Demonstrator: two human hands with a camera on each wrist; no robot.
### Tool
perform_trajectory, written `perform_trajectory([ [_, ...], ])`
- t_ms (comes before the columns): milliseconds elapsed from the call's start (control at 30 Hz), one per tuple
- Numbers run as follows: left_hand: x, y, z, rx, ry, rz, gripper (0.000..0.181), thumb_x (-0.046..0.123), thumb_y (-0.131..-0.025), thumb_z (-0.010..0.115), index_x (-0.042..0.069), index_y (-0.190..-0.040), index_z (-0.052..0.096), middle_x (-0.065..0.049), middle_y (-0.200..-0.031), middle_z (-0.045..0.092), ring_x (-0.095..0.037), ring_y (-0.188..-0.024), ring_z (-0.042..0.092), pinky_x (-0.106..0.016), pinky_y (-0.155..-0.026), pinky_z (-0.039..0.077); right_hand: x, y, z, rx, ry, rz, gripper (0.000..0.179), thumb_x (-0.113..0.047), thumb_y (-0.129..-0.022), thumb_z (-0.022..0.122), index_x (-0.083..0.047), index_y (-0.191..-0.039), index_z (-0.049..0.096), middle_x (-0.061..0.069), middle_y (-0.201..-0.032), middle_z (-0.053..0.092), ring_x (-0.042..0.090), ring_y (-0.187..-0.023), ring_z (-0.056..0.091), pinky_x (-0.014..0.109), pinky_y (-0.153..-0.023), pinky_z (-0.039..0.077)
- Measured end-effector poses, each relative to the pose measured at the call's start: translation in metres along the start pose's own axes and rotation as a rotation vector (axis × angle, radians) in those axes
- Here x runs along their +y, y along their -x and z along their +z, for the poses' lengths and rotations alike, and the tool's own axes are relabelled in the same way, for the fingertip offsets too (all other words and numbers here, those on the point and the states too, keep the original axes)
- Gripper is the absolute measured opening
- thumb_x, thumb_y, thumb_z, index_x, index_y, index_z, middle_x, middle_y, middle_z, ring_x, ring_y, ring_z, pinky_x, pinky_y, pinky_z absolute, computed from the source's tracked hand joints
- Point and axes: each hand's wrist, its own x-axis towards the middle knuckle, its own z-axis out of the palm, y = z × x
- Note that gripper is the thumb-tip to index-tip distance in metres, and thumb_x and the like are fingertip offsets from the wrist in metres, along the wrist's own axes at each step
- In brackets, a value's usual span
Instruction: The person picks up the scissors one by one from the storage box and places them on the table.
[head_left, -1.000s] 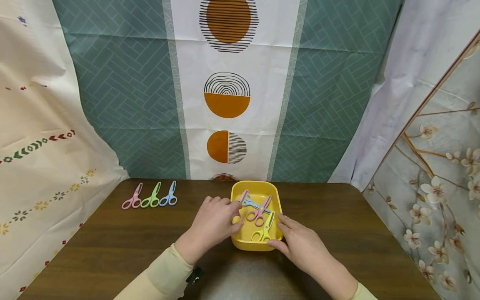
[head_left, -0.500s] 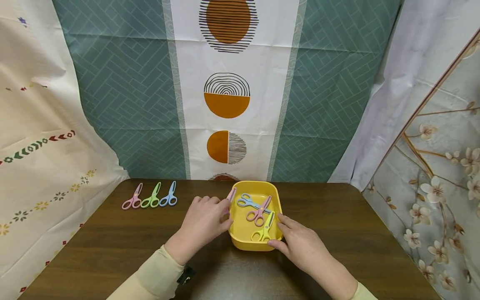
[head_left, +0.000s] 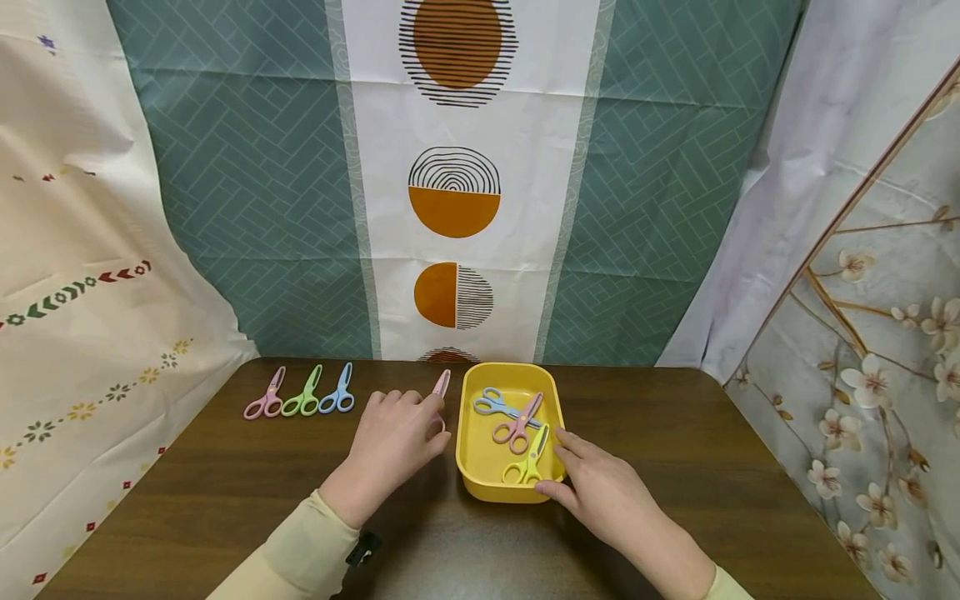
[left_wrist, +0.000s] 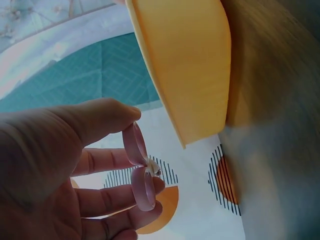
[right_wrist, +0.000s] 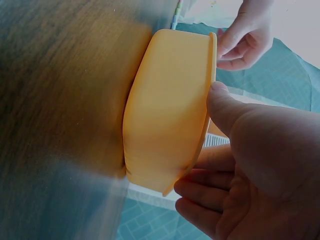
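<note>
Held pink scissors (head_left: pixel 442 382), beside a yellow tray (head_left: pixel 504 493) on a dark table (head_left: pixel 637 417); clock read from the tray's middle, twelve farthest from the person.

Left hand (head_left: pixel 393 442), nine o'clock: thumb and fingers pinched the held pair by its loops, blades aimed near one; the hand covered part of the handles, and from the wrist the blades were hard to make out. Right hand (head_left: pixel 607 483), four o'clock: thumb on the rim, fingers round the outside, gripping the corner. Inside the tray: blue scissors (head_left: pixel 491 403), loops at eleven, blades partly hidden under a second pink pair (head_left: pixel 513 434); yellow-green scissors (head_left: pixel 534 454), five o'clock. Towards ten stood a row: outer pink pair (head_left: pixel 266 400), green pair (head_left: pixel 303 397), outer blue pair (head_left: pixel 340 393). Both sleeves (head_left: pixel 288 546) were cut off from view.
</note>
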Motion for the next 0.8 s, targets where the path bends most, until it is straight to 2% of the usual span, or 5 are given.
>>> perform_trajectory([
  [200,-0.003,0.000,0.002,-0.015,-0.013,-0.020,0.026,0.028,-0.084,0.092,0.015,-0.099,0.075,-0.003,-0.079,0.069,-0.030,-0.071,0.063,-0.047,-0.068,0.047,0.000,0.000,0.000,0.001,0.000,-0.001,0.073,-0.054,-0.099,0.079,0.004,-0.143,0.070,0.018,-0.157,0.061,0.035,-0.140,0.064,0.054,-0.108,0.056],
  [567,-0.011,0.000,0.011,-0.157,-0.037,-0.098,0.025,0.034,-0.088,0.089,0.018,-0.093,0.071,-0.001,-0.077,0.065,-0.029,-0.069,0.060,-0.045,-0.067,0.044,0.000,0.000,0.001,0.014,0.006,-0.013,0.073,-0.054,-0.099,0.079,0.004,-0.143,0.070,0.019,-0.156,0.061,0.035,-0.139,0.064,0.053,-0.107,0.056],
  [800,-0.016,0.001,0.018,-0.201,-0.045,-0.118,0.026,0.033,-0.088,0.089,0.019,-0.087,0.068,0.001,-0.073,0.063,-0.028,-0.067,0.060,-0.047,-0.067,0.046,0.000,0.000,0.000,0.013,0.000,-0.009,0.073,-0.054,-0.099,0.079,0.004,-0.142,0.071,0.019,-0.156,0.062,0.036,-0.139,0.064,0.054,-0.107,0.056],
])
